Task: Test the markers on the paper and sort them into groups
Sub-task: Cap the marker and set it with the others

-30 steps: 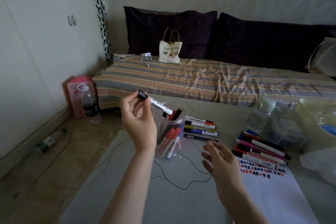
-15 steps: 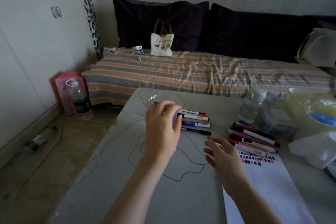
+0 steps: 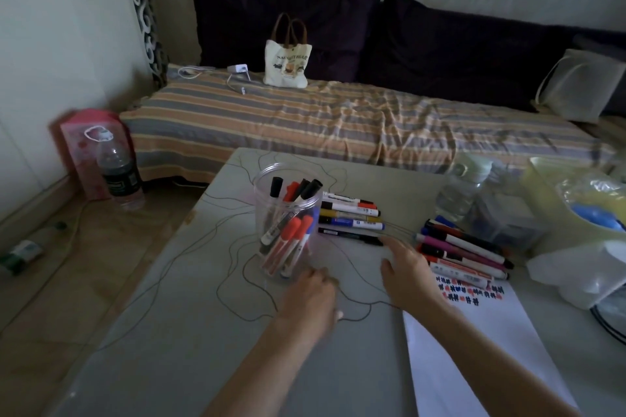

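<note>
Neither grip holds anything: the left hand (image 3: pixel 313 294) hangs low over the grey bench (image 3: pixel 162 332) just in front of the clear round plastic jar (image 3: pixel 286 223), back up, fingers blurred and loosely bent, touching no marker that can be seen; the right hand (image 3: pixel 404 272) lies flat and spread, fingers straight, its tips near the black pen at the near edge of the small row of white-barrelled markers (image 3: pixel 352 217). The jar stands upright and holds the untested markers, red, black and blue caps leaning against its wall, one black cap poking well above the rim. To the right lies the larger sorted bundle of pink, red and black markers (image 3: pixel 464 254), touching the far edge of the white sheet of paper (image 3: pixel 474 349), where red and blue-black test scribbles sit in rows. These markers should be light, stiff and smooth, liable to roll on the bench, so a pinch at mid-barrel looks safest. The jar is light too and likely to tip if a marker is dragged out sideways; lifting one by its raised cap end, straight up, seems best. Both forearms reach forward from below, the left angled toward the jar.
</note>
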Available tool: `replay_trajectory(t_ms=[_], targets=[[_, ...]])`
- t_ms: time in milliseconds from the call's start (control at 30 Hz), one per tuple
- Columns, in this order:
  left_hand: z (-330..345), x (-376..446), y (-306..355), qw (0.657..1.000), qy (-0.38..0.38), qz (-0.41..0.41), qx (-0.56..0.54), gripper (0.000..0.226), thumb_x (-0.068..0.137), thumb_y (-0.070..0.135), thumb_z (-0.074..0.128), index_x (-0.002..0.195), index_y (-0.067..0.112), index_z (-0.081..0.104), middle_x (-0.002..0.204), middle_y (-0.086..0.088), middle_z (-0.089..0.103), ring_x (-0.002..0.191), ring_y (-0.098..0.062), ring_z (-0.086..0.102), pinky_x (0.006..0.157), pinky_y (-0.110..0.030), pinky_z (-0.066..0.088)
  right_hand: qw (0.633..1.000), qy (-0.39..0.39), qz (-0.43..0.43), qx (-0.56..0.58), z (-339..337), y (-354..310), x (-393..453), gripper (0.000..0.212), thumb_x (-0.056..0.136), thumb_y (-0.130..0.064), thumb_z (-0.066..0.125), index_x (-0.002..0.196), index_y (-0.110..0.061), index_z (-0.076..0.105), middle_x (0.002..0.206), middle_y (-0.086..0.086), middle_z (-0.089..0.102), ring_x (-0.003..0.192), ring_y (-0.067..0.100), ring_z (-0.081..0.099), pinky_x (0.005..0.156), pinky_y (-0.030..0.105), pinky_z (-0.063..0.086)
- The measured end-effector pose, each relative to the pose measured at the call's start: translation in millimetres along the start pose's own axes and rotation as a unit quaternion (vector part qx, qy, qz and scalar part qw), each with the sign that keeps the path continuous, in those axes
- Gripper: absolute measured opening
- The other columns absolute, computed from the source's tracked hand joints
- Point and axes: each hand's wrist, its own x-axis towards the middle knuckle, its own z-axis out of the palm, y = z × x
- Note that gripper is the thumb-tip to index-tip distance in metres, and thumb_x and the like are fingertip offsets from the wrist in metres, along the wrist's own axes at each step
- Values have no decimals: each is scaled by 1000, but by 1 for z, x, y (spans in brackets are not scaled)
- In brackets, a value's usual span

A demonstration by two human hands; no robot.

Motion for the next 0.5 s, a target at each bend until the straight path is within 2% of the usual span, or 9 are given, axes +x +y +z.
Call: replay_trajectory(t_ms=[100, 167, 233, 367, 500], targets=[[9, 4, -3, 1000, -14, 1, -6, 58, 94, 39, 56, 143, 13, 39, 153, -7, 31, 141, -24, 25, 115, -36, 27, 996, -43, -32, -67, 12, -9, 31, 48, 96, -7, 46, 143, -18, 41, 141, 6, 51, 125, 22, 51, 106, 42, 44], [11, 5, -6, 1000, 2, 8, -21, 58, 94, 40, 56, 144, 16, 39, 153, -3, 30, 141, -22, 24, 115, -35, 27, 990, -45, -44, -128, 21, -15, 46, 46, 98, -13, 47, 144, -21, 41, 144, 2, 48, 130, 21, 46, 110, 41, 36], [13, 5, -7, 999, 19, 12, -30, 57, 93, 40, 58, 142, 17, 41, 150, -1, 32, 138, -20, 27, 112, -33, 30, 984, -26, -43, -172, 31, -15, 53, 41, 100, -22, 50, 141, -21, 45, 140, 2, 49, 129, 22, 44, 108, 38, 36], [11, 5, -5, 998, 36, 0, -48, 52, 90, 39, 62, 136, 17, 48, 141, 1, 38, 129, -22, 32, 104, -34, 37, 985, 0, -30, -170, 44, -10, 46, 27, 98, -30, 54, 121, -19, 61, 122, 3, 50, 112, 20, 49, 92, 30, 47], [9, 7, -3, 999, 28, -9, -42, 51, 91, 37, 62, 135, 15, 49, 140, -3, 40, 130, -24, 33, 106, -35, 36, 993, 33, -33, -111, 29, -12, 34, 20, 96, -30, 59, 102, -13, 68, 103, 3, 61, 83, 18, 60, 68, 29, 51]])
